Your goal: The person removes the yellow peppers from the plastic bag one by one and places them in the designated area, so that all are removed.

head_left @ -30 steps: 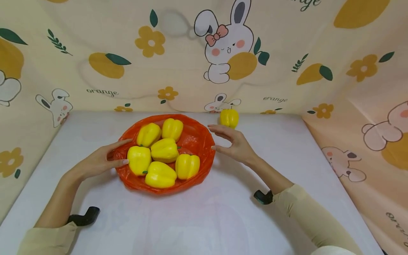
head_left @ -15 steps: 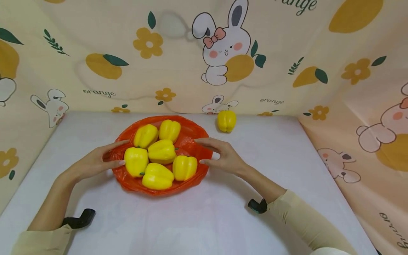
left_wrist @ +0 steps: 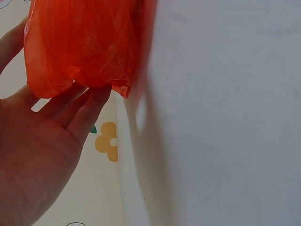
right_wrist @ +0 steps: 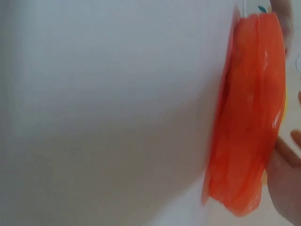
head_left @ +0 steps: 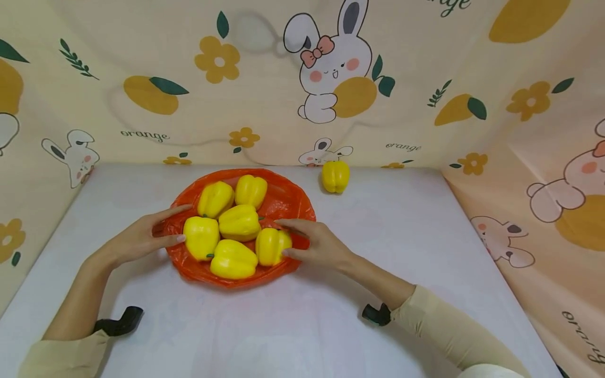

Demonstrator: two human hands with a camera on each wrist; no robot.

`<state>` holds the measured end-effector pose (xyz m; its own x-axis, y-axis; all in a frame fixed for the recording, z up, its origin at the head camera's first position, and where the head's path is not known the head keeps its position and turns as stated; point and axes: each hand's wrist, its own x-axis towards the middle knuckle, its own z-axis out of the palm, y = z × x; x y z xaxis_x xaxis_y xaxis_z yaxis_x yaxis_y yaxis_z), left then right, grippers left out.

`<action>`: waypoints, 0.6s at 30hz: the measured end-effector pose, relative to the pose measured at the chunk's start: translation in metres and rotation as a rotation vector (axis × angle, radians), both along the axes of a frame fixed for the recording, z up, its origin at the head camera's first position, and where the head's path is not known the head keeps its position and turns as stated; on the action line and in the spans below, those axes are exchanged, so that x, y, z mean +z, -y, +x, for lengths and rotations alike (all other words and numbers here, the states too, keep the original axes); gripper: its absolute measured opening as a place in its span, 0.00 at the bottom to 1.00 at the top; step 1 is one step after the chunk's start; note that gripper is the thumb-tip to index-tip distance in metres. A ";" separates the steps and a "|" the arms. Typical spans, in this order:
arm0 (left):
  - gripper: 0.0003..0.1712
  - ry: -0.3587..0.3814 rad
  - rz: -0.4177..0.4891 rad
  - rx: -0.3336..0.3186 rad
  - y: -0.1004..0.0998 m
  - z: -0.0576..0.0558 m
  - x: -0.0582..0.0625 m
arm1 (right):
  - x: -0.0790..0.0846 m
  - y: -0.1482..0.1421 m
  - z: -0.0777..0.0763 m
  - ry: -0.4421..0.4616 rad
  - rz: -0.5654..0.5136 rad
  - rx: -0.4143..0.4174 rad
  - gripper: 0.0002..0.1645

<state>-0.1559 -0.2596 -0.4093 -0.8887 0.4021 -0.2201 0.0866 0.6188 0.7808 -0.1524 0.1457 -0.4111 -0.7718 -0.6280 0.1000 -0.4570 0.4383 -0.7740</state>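
Several yellow bell peppers (head_left: 236, 223) lie in a wide-open red plastic bag (head_left: 285, 189), its edge folded down into a low rim. My left hand (head_left: 137, 239) holds the bag's left side, its thumb tip beside the leftmost pepper. In the left wrist view, the red plastic hides the fingertips of the left hand (left_wrist: 56, 127). Over the bag's right rim reaches my right hand (head_left: 323, 244), thumb tip at the rightmost bell pepper (head_left: 271, 247) and fingers extended above it. The right wrist view shows the bag's outer wall (right_wrist: 251, 108) in front of part of this hand.
One more yellow bell pepper (head_left: 335, 176) stands on the white table (head_left: 283, 325) near the back edge, right of the bag. Printed cloth (head_left: 264, 79) with rabbits and oranges forms the back and sides. A dark camera mount sits at each wrist.
My right hand has moved left and slightly toward me, from the bag's right rim to the rightmost pepper. The left hand stays at the bag's left side; the peppers have not moved.
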 end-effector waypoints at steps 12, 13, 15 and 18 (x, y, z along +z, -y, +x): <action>0.43 0.012 -0.011 0.007 -0.002 -0.001 -0.001 | -0.008 0.013 0.011 -0.003 0.056 -0.073 0.38; 0.42 0.007 -0.009 0.006 -0.002 -0.001 -0.001 | -0.008 0.013 0.011 -0.002 0.065 -0.069 0.39; 0.42 0.003 -0.009 0.003 -0.001 -0.001 -0.001 | -0.008 0.015 0.012 0.003 0.079 -0.062 0.41; 0.42 0.002 -0.018 0.003 -0.001 -0.001 -0.002 | -0.008 0.017 0.011 0.010 0.092 -0.047 0.43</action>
